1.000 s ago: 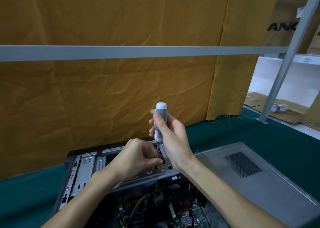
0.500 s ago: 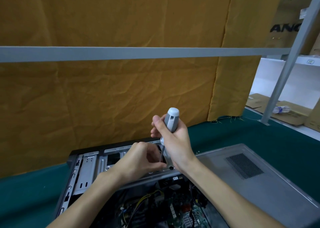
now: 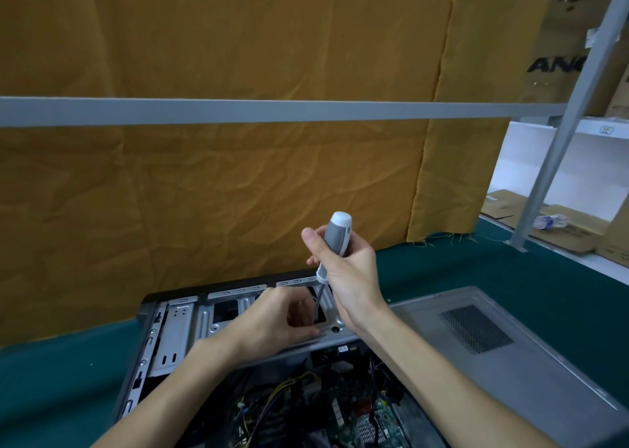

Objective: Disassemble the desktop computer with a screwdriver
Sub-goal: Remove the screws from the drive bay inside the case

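The right hand point(image 3: 350, 277) gripped the grey-and-white handle of the screwdriver point(image 3: 335, 240), fingers curled round it and thumb laid up along its side, holding the tool nearly upright with a slight lean to the right at the top. Its dark shaft ran down into a square opening in the metal drive cage point(image 3: 218, 315), close against the left hand point(image 3: 279, 321). The left hand lay just beside and below, fingers curled in at the shaft's lower end; whether they pinched the tip, a screw or the cage edge could not be told, since the hand's own back hid the contact. Both forearms reached in from the near edge over the open desktop computer point(image 3: 306, 403), which lay on its side on the green table mat point(image 3: 459, 267), its cables and circuit board exposed below the wrists. The cage's far rim met the case's black front edge, with a strip of bare mat behind it before the orange cloth point(image 3: 238, 182) hung down. To the right, touching or just beside the case, lay the grey side panel point(image 3: 510, 355) with its mesh vent, and beyond that panel open mat stretched to the table's right edge. A grey horizontal rail point(image 3: 272, 110) crossed well above the hands, joining a slanted post point(image 3: 558, 141) at right.
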The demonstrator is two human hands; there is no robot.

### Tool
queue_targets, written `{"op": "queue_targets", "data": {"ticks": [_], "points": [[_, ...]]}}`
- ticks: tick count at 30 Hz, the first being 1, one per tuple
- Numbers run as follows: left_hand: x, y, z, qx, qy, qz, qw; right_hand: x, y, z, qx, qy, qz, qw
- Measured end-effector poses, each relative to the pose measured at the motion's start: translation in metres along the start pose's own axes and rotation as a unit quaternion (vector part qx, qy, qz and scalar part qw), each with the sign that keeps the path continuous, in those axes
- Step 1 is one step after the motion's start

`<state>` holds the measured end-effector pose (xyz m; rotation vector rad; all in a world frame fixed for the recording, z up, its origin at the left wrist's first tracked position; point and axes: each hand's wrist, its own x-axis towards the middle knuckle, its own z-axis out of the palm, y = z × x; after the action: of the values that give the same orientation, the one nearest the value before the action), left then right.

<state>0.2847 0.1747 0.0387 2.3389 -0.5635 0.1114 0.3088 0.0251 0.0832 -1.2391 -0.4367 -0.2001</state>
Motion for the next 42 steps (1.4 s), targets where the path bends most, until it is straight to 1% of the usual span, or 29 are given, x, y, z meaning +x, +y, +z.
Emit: {"op": "queue_targets", "data": {"ticks": [2,4,9,12,19,21,24,26,28,30,31,33,34,36,38,39,40,41,42], "points": [[-0.001,0.000,-0.006,-0.008,-0.025,0.001,1.000,0.002,-0.002,0.002,0.021,-0.010,0.024,0.999],[0.000,0.000,-0.009,-0.012,-0.029,0.006,1.000,0.003,-0.002,0.006,0.032,-0.018,0.043,0.998],[-0.001,0.000,-0.006,0.021,0.003,0.008,1.000,-0.001,-0.002,0.009,0.022,-0.046,0.039,0.998],[-0.001,-0.001,-0.004,0.041,0.009,0.010,0.999,-0.002,-0.004,0.014,0.013,-0.074,0.059,0.995],[0.000,-0.004,-0.010,0.040,-0.041,0.002,0.998,0.004,-0.007,0.014,-0.011,-0.081,0.064,0.995],[0.001,-0.006,-0.011,0.041,-0.042,-0.003,0.998,0.006,-0.006,0.014,0.004,-0.082,0.078,0.994],[0.001,-0.006,-0.010,0.052,-0.036,-0.006,0.998,0.007,-0.008,0.019,0.036,-0.111,0.078,0.990],[0.001,-0.007,-0.010,0.065,-0.032,-0.001,0.997,0.006,-0.007,0.023,0.022,-0.107,0.057,0.992],[0.001,-0.008,-0.010,0.069,-0.027,-0.001,0.997,0.007,-0.005,0.026,0.009,-0.082,0.043,0.996],[0.001,-0.009,-0.010,0.076,-0.023,-0.006,0.997,0.010,-0.004,0.026,-0.010,-0.075,0.060,0.995],[0.002,-0.009,-0.009,0.082,-0.021,-0.008,0.996,0.012,-0.003,0.025,-0.002,-0.083,0.082,0.993],[0.002,-0.009,-0.007,0.087,-0.016,-0.008,0.996,0.015,-0.003,0.025,0.049,-0.104,0.125,0.985],[0.002,-0.009,-0.006,0.085,-0.015,-0.007,0.996,0.018,-0.006,0.024,0.075,-0.107,0.132,0.983],[0.001,-0.010,-0.005,0.077,-0.018,-0.007,0.997,0.027,-0.018,0.018,0.111,-0.098,0.111,0.983],[0.001,-0.009,-0.006,0.044,-0.011,-0.012,0.999,0.038,-0.035,0.004,0.113,-0.086,0.074,0.987],[0.002,-0.007,-0.007,-0.002,0.012,-0.029,1.000,0.041,-0.043,-0.004,0.077,-0.085,0.057,0.992],[0.003,-0.004,-0.009,-0.074,0.049,-0.058,0.994,0.041,-0.048,-0.011,0.014,-0.090,0.044,0.995],[0.005,-0.001,-0.012,-0.163,0.093,-0.096,0.977,0.038,-0.050,-0.018,-0.075,-0.101,0.029,0.992],[0.007,0.002,-0.015,-0.256,0.129,-0.137,0.948,0.033,-0.049,-0.023,-0.176,-0.118,0.006,0.977]]}}
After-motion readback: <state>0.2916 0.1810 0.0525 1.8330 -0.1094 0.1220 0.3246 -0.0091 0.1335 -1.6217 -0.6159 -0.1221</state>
